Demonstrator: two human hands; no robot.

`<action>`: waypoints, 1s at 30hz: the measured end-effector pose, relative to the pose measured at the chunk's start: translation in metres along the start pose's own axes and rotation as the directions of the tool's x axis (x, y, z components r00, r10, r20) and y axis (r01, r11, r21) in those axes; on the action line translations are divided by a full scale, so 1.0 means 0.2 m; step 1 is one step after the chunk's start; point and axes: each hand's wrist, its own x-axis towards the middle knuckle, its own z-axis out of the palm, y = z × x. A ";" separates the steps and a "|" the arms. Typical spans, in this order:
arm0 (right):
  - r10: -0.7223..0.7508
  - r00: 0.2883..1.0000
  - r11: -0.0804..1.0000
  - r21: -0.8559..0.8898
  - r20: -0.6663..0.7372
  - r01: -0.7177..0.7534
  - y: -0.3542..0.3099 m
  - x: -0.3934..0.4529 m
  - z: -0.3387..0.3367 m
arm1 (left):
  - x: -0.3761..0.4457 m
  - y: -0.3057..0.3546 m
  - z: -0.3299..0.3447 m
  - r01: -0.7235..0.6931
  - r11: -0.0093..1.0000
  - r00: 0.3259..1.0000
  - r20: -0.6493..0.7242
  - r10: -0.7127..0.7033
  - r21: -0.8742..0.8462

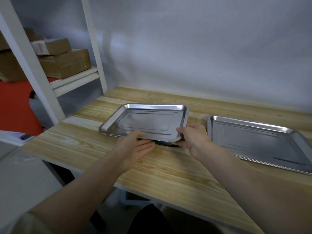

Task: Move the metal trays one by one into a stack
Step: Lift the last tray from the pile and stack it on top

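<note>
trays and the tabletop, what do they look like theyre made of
The tray in the hands and the tray on the right look like polished metal, probably stainless steel: silvery, mirror-like glare on the raised rims, a pressed rectangle in the base. The tabletop looks like pale wood with long grain streaks and a smooth matt surface; solid board or printed laminate cannot be told.

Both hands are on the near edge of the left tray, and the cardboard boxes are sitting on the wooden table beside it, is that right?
Not quite. The head view shows the left hand and right hand on the near edge of the left tray, but the cardboard boxes sit on the white shelf at the left, not on the wooden table.
</note>
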 end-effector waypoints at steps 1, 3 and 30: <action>0.000 1.000 1.000 0.013 0.005 0.000 0.00 -0.01 0.00 | 0.00 0.00 0.02 -0.003 0.999 1.000 0.000 0.003 -0.036; 0.001 1.000 0.999 0.049 0.013 -0.002 0.01 -0.03 -0.02 | 0.00 -0.01 0.06 -0.024 0.996 1.000 -0.014 0.023 -0.089; -0.085 0.988 0.985 0.141 -0.129 0.103 -0.06 -0.20 -0.79 | 0.03 -0.21 0.59 -0.166 0.917 0.970 -0.107 0.218 0.363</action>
